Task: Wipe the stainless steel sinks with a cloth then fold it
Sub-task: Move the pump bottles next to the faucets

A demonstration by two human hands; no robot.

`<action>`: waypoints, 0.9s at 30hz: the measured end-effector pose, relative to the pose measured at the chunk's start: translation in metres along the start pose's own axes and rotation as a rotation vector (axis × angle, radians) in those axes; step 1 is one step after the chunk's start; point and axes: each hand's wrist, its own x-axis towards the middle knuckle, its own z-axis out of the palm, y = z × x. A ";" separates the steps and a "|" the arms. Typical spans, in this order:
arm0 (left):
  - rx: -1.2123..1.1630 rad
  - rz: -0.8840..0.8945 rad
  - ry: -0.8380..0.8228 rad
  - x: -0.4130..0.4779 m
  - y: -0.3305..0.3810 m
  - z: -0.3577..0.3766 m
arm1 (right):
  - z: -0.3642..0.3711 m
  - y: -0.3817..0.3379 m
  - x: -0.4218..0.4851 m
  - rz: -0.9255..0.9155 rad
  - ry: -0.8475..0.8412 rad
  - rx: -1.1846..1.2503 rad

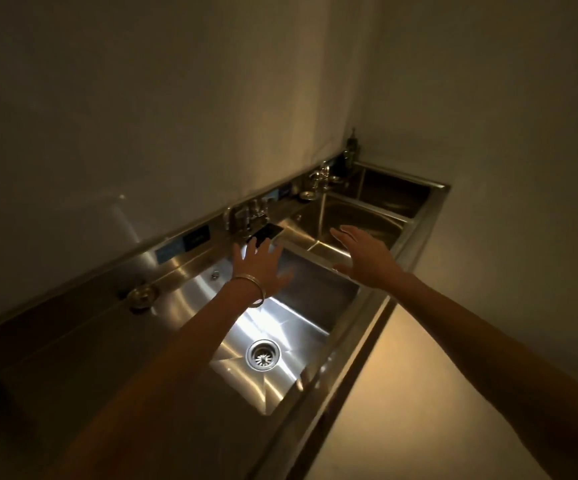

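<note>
A stainless steel sink unit runs along the wall with three basins. The near basin [315, 292] has a round drain [263, 354] in its floor. Beyond it lie the middle basin [360, 216] and the far basin [394, 192]. My left hand [259, 268], with a bangle on the wrist, hovers over the near basin's back edge with its fingers spread and holds nothing. My right hand [363, 254] is stretched flat over the divider between the near and middle basins, also holding nothing. A small dark flat thing [266, 233] lies on the ledge under the near faucet. I cannot tell if it is the cloth.
Two faucets stand on the backsplash, one [246, 216] by the near basin and one [322, 176] farther along. A round stopper [141, 295] lies on the left drainboard [73, 341]. A dark bottle [351, 147] stands in the far corner. Walls close in behind and right.
</note>
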 end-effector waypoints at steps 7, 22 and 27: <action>-0.017 0.092 0.112 0.058 0.136 -0.006 | -0.023 0.128 -0.041 0.086 0.006 -0.054; -0.055 0.127 0.088 0.186 0.229 -0.006 | -0.001 0.273 0.012 0.159 -0.049 -0.055; -0.068 0.130 0.071 0.263 0.228 -0.006 | 0.005 0.306 0.070 0.149 -0.050 -0.059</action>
